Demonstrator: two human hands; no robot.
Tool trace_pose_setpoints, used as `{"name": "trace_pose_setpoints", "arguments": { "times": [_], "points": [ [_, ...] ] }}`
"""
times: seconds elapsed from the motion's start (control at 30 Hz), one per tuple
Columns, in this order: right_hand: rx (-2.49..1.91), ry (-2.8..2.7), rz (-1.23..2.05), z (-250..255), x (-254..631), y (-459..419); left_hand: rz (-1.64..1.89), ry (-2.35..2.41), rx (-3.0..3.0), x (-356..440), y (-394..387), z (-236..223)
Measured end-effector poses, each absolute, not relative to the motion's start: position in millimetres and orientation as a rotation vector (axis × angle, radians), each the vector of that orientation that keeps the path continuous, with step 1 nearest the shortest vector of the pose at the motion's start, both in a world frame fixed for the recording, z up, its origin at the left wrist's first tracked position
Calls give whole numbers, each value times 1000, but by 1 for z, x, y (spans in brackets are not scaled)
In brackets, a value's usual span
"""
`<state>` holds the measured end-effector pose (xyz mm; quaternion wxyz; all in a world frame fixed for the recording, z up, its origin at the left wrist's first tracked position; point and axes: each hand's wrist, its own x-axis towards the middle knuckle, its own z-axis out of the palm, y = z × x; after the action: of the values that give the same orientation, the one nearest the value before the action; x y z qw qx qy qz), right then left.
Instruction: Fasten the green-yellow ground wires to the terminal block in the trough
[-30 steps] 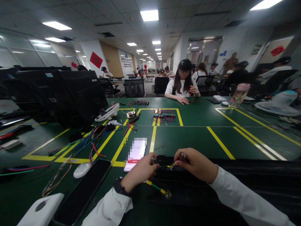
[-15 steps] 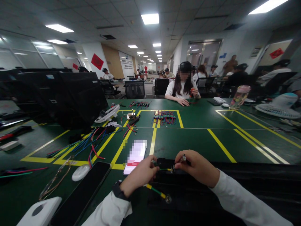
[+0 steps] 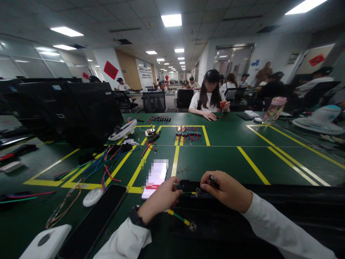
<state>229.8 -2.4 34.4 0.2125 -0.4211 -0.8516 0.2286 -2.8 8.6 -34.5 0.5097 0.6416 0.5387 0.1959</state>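
My left hand [image 3: 169, 192] is closed, fingers and thumb pinching a green-and-yellow wire [image 3: 188, 193]. At the wire's right end, a round metal fitting [image 3: 198, 192] lies against a long black metal-looking profile [image 3: 229, 216]. My right hand [image 3: 226, 189] is curled just right of that fitting, gripping a small shiny metal part [image 3: 212, 178] that pokes out above the fingers; its kind is unclear. Below the left hand, a second green-and-yellow wire [image 3: 179, 218] ends in a ring-shaped metal terminal [image 3: 192, 226] over the black profile.
A lit phone [image 3: 155, 180] lies beyond my left hand, and a dark phone [image 3: 94, 219] to its left. Eyeglasses [image 3: 64, 205], a white round case [image 3: 93, 197] and loose coloured wires [image 3: 107, 158] lie leftward. Across the table, a person [image 3: 208, 97] handles something orange-red.
The metal part in my right hand has tilted, and the fitting at the wire's end shows more fully. My left hand stays nearly still. The person opposite has brought both hands nearer together.
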Motion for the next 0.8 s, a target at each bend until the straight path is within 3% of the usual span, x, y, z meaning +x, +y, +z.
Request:
{"name": "trace_pose_setpoints", "arguments": {
  "times": [0.8],
  "points": [
    [-1133,-2256,665,30,230,-1,459,1325,1546,-2,9,-33]
  ]
}}
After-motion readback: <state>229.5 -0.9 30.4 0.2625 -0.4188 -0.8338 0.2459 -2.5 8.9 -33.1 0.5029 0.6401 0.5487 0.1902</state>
